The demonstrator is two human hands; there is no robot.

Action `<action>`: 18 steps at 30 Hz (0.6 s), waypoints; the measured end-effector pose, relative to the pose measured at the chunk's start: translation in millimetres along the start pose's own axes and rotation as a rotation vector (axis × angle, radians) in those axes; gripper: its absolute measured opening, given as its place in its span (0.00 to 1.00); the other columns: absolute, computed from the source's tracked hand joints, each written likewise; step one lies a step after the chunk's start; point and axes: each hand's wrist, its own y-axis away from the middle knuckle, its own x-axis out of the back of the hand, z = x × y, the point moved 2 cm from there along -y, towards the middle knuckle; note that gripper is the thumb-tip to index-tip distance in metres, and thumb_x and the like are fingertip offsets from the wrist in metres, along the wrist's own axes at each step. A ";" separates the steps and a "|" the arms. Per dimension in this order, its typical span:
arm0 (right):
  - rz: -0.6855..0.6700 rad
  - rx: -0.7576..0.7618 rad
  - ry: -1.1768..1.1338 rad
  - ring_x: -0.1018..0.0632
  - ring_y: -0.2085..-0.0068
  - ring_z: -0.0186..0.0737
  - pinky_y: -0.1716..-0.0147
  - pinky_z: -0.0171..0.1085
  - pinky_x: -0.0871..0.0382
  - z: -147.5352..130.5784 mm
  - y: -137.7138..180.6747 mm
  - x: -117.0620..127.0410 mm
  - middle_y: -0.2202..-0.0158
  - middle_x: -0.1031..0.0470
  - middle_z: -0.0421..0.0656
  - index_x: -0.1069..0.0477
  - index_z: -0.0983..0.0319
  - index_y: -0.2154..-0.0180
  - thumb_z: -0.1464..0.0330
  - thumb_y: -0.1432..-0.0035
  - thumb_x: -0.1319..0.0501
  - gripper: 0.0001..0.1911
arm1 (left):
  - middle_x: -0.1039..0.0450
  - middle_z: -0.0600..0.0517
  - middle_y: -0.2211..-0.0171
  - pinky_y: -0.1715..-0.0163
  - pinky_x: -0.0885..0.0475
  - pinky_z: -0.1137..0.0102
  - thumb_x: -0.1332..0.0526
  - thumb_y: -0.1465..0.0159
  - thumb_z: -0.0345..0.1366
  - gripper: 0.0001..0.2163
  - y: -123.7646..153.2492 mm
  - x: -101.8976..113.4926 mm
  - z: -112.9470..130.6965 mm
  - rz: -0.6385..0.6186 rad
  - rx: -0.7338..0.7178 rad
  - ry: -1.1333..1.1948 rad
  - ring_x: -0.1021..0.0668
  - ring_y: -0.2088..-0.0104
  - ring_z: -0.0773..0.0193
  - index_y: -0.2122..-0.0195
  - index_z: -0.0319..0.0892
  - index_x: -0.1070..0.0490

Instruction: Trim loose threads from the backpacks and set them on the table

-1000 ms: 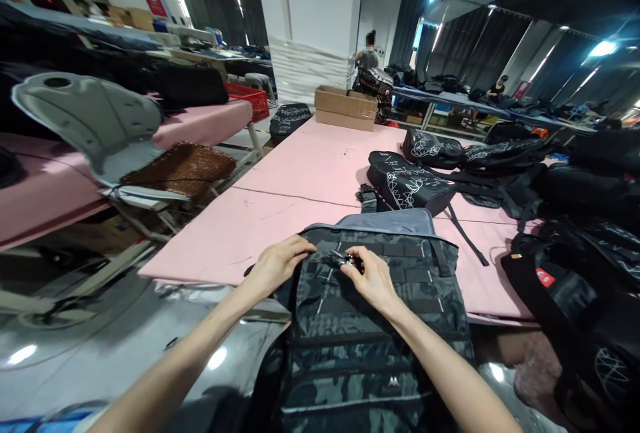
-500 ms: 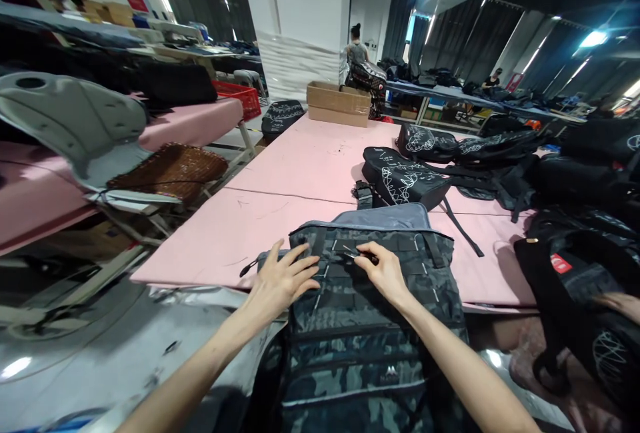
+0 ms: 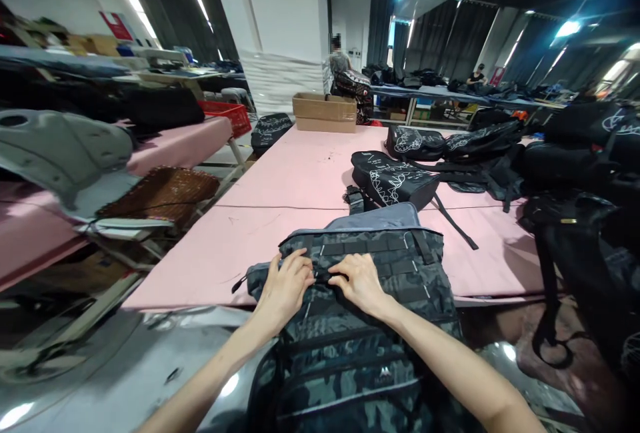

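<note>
A dark camouflage backpack [image 3: 373, 336] leans against the table's near edge, its grey-lined top flap [image 3: 373, 218] lying back on the tabletop. Rows of webbing [image 3: 385, 246] with pale thread marks cross its upper panel. My left hand [image 3: 287, 283] is closed on the panel's left part, fingertips pinching the dark fabric. Just right of it, my right hand [image 3: 357, 283] has its thumb and forefinger pinched on the same webbing. The fingertips nearly meet around a bunched dark bit. Whether the small metal-tipped tool is still in my right palm is hidden.
On the pink table [image 3: 265, 186] lie black bags with white line patterns [image 3: 393, 180]. More black bags [image 3: 575, 153] pile up at the right. A cardboard box [image 3: 325, 113] stands at the far end. A grey chair [image 3: 60, 160] is at left, and a person [image 3: 340, 63] sits beyond.
My right hand has moved left toward my left hand, and the small metal-tipped tool in it no longer shows. My left hand's spread fingers have closed onto the backpack's webbing.
</note>
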 end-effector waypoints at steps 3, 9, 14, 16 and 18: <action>-0.010 0.027 0.038 0.29 0.62 0.37 0.62 0.38 0.47 -4.6 -2.4 -6.5 0.67 0.26 0.39 0.25 0.57 0.64 0.62 0.45 0.37 0.07 | 0.26 0.45 0.62 0.51 0.40 0.51 0.51 0.37 0.31 0.11 2.6 -5.7 -1.3 0.054 -0.003 0.002 0.31 0.48 0.50 0.71 0.41 0.31; 0.117 -0.109 -0.143 0.28 0.62 0.36 0.60 0.36 0.42 18.3 15.7 30.4 0.67 0.25 0.38 0.25 0.56 0.66 0.65 0.45 0.38 0.04 | 0.25 0.48 0.64 0.54 0.36 0.58 0.50 0.38 0.40 0.15 1.1 5.6 0.4 0.009 -0.046 0.217 0.29 0.52 0.51 0.77 0.44 0.29; 0.494 -0.437 -0.402 0.26 0.60 0.38 0.59 0.36 0.35 90.0 67.8 98.5 0.62 0.25 0.41 0.26 0.58 0.60 0.66 0.46 0.40 0.10 | 0.24 0.53 0.66 0.61 0.34 0.66 0.53 0.36 0.42 0.20 -61.1 -1.7 51.0 -0.205 -0.086 0.436 0.25 0.64 0.60 0.79 0.46 0.28; 0.589 -0.570 -0.378 0.26 0.58 0.41 0.58 0.39 0.35 116.3 88.4 116.3 0.60 0.25 0.42 0.28 0.59 0.58 0.64 0.48 0.40 0.14 | 0.25 0.50 0.62 0.59 0.35 0.62 0.48 0.38 0.42 0.13 -101.1 -20.2 84.9 -0.108 -0.015 0.328 0.27 0.60 0.56 0.69 0.45 0.26; 0.601 -0.644 -0.347 0.25 0.59 0.42 0.58 0.40 0.35 134.4 104.1 125.9 0.60 0.25 0.43 0.28 0.60 0.58 0.64 0.49 0.40 0.15 | 0.28 0.46 0.57 0.60 0.36 0.57 0.45 0.39 0.42 0.11 -136.9 -44.9 116.9 -0.038 0.055 0.188 0.29 0.57 0.51 0.63 0.43 0.27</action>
